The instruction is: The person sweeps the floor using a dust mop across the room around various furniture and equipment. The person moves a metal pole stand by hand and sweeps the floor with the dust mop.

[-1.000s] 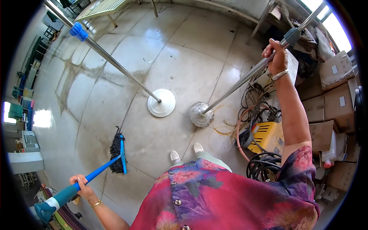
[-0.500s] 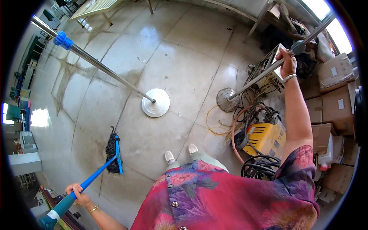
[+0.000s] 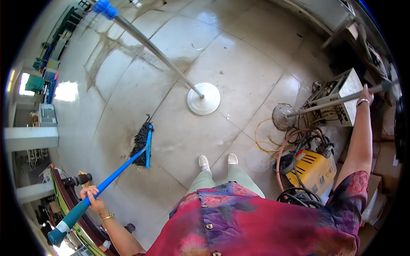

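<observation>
My left hand is closed round the blue and teal handle of a mop, below its upper end. The mop's dark, shaggy head, with its blue bar, rests on the floor at left of centre. Out to the right, my right hand grips a slanting metal stand pole just below a grey collar; its fingers are partly hidden. That pole's worn round base sits on the floor beside hoses. Another metal pole with a blue collar rises from a white round base ahead of me.
Near my right side are a yellow machine, coiled black cable, tangled hoses and a white-cased unit. Cardboard boxes are stacked beyond my right arm. A dark-edged table stands behind my left hand. The tiled floor has dark stains.
The view has turned, so the floor things appear farther right. My right arm reaches farther out to the right, still on the pole. My left hand keeps its hold on the mop.
</observation>
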